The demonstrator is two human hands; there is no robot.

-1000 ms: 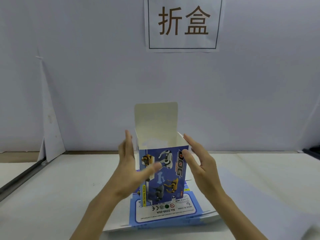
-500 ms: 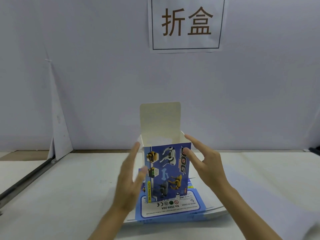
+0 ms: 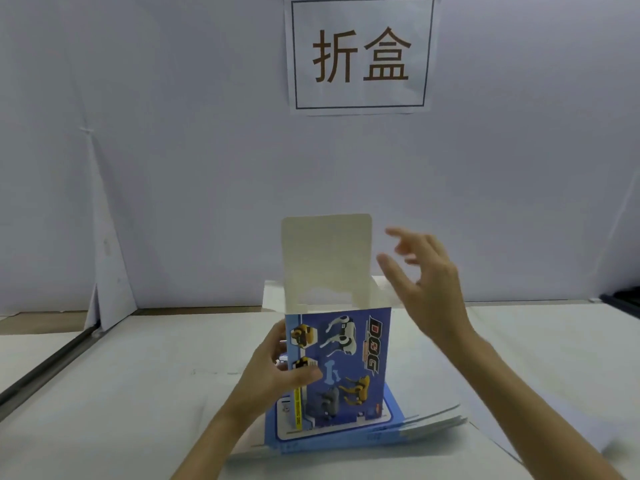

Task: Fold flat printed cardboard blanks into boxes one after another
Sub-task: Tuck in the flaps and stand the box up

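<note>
Standing at the lower centre of the frame, the blue printed box rests on the stack of flat blanks, its top flap upright. The left hand pinches its left edge, thumb in front. The right hand hovers right of the flap, fingers loosely spread, touching nothing.
</note>
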